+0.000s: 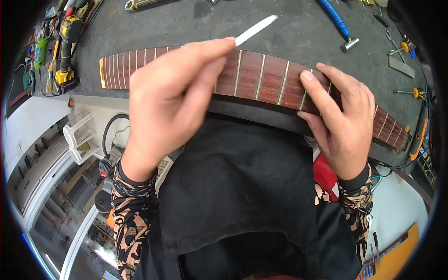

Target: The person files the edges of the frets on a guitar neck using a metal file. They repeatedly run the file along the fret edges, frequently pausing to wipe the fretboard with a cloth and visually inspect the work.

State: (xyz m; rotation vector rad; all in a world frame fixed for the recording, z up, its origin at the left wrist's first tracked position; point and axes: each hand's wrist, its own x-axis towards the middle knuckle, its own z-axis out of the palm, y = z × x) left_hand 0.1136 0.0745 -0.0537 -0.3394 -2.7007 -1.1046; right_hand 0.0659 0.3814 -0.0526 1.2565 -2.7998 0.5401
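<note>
A guitar neck with a reddish-brown fretboard (270, 79) and metal frets lies across the near edge of the dark workbench (298, 32). Pinched between the thumb and fingers of my left hand (170, 95) is a slim white stick (256, 30), its free end pointing up and to the right. That hand hovers over the left half of the fretboard and hides several frets. My right hand (345, 116) grips the neck right of the middle, thumb along the near edge and fingers over the top and far edge.
A blue-handled hammer (336, 21) rests at the far right. Screwdrivers (410, 93) and a flat metal plate (401, 66) lie along the right side. On the left are a yellow-and-black power tool (67, 56) and, below the bench, a white plastic stool (79, 133).
</note>
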